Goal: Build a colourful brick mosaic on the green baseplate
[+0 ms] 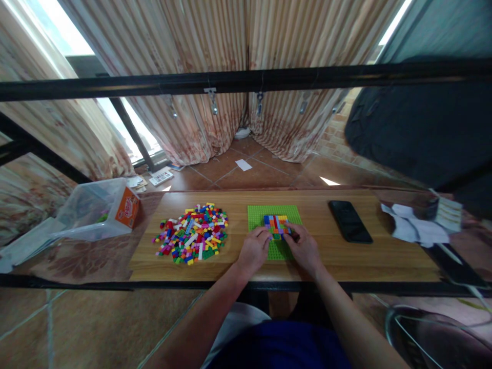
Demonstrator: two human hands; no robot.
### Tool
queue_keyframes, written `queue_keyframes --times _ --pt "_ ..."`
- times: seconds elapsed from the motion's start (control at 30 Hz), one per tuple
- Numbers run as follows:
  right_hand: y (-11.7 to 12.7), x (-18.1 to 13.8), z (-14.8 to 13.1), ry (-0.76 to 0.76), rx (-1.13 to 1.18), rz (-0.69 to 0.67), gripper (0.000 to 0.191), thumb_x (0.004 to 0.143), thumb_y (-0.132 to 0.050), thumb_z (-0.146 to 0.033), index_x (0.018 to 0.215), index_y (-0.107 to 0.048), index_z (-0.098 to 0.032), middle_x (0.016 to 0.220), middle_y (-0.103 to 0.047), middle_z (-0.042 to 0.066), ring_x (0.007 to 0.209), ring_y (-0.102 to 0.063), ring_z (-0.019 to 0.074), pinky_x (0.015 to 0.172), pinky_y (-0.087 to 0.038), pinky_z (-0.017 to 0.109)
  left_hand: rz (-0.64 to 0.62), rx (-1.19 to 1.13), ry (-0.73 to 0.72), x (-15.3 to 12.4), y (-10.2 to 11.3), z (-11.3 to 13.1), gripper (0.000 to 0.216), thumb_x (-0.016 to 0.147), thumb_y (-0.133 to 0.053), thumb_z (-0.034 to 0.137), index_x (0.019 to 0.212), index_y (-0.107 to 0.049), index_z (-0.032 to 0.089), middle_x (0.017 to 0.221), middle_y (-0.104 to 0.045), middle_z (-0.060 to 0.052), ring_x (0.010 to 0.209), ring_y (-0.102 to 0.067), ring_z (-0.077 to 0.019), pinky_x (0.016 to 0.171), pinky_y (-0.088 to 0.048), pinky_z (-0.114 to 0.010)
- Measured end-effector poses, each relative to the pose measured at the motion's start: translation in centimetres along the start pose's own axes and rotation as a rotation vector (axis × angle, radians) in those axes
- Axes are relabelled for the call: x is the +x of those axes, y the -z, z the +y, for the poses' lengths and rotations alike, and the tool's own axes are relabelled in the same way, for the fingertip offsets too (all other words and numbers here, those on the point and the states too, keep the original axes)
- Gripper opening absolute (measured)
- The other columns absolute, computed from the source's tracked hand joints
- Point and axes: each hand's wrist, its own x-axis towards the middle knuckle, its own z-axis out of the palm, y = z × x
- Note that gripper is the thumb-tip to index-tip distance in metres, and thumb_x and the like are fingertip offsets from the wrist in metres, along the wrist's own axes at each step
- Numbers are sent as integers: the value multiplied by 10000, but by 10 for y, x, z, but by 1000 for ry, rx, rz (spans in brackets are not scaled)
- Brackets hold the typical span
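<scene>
A green baseplate (261, 214) lies on the wooden board, and a small block of coloured bricks (275, 224) is built on its middle. My left hand (253, 249) rests on the plate's near left part, fingers curled with their tips at the left edge of the brick block. My right hand (305, 248) comes in from the right, its fingertips pinched against the block's near right corner. Whether either hand holds a loose brick is hidden by the fingers. A heap of loose coloured bricks (192, 233) lies to the left of the plate.
A black phone (349, 221) lies right of the plate. Crumpled white paper (413, 225) is at the far right. A clear plastic tub (96, 210) with an orange label lies on its side at the left. A black bar (246, 79) crosses overhead.
</scene>
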Motion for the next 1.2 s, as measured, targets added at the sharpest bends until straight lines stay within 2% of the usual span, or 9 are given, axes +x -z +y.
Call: queue_keyframes --times 0.4,0.6,0.87,1.1,1.2 --pt "0 -1 1 8 10 2 376 841 -539 -357 1151 -681 -200 1087 -669 103 816 -616 198 834 -515 400 5 6 9 0 -1 1 179 966 -475 180 916 -647 184 1020 -645 -63 941 -620 -182 873 -529 -336" --pt "0 -2 -1 9 7 -4 372 845 -530 -353 1153 -675 -201 1084 -662 100 825 -610 199 843 -511 406 -46 152 -36 5 -4 4 183 962 -471 157 915 -648 159 1006 -644 -81 929 -605 -207 860 -517 -359" --pt "0 -2 0 15 0 -15 382 853 -528 -362 1164 -669 -191 1086 -655 103 840 -615 201 840 -510 397 -47 334 -62 2 -6 8 183 960 -500 173 902 -673 154 969 -658 -77 896 -588 -217 831 -494 -359" --pt "-3 -3 2 18 -15 -6 357 852 -535 -345 1159 -665 -218 1088 -653 93 842 -620 197 839 -517 397 -182 462 -82 5 -3 15 220 950 -457 114 879 -663 146 893 -649 -77 905 -591 -227 839 -481 -362" --pt "-4 -3 3 23 -26 5 373 847 -537 -348 1168 -661 -203 1095 -643 104 835 -618 200 837 -519 402 -196 465 -75 10 -2 18 244 941 -436 92 864 -661 147 875 -646 -79 897 -593 -230 838 -485 -367"
